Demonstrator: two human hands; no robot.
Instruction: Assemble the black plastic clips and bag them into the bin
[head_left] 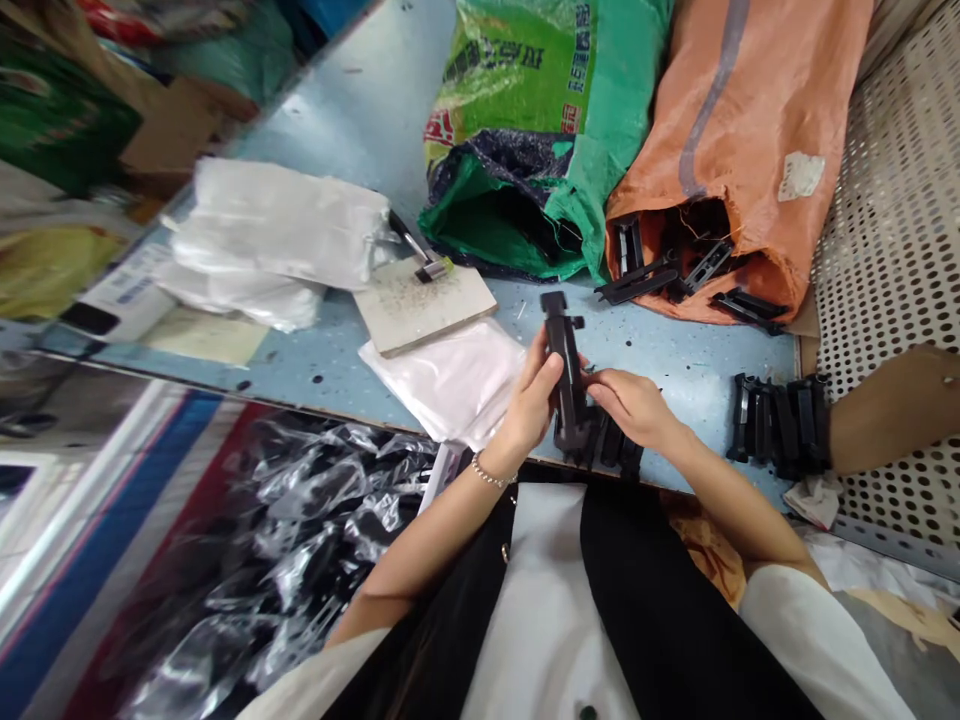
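Blue surface (675,370): left hand (531,398), fingers closed around black part (564,370); right hand (631,405), fingers touching it, grip unclear; stacked parts (780,425) lie right.

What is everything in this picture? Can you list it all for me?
pale blue table: one, pale blue, across the middle.
green woven sack: one, green, top centre.
orange woven sack: one, orange, top right.
loose black plastic parts: several, black, at the orange sack's mouth.
stacked black plastic parts: several, black, right.
gritty board: one, pale, left of centre.
white bags: two, white, left and centre.
clear plastic bags: a heap, clear, lower left.
perforated panel: one, white, far right.
held black plastic part: one, black, centre.
left hand: one, gripping it.
right hand: one, beside it.
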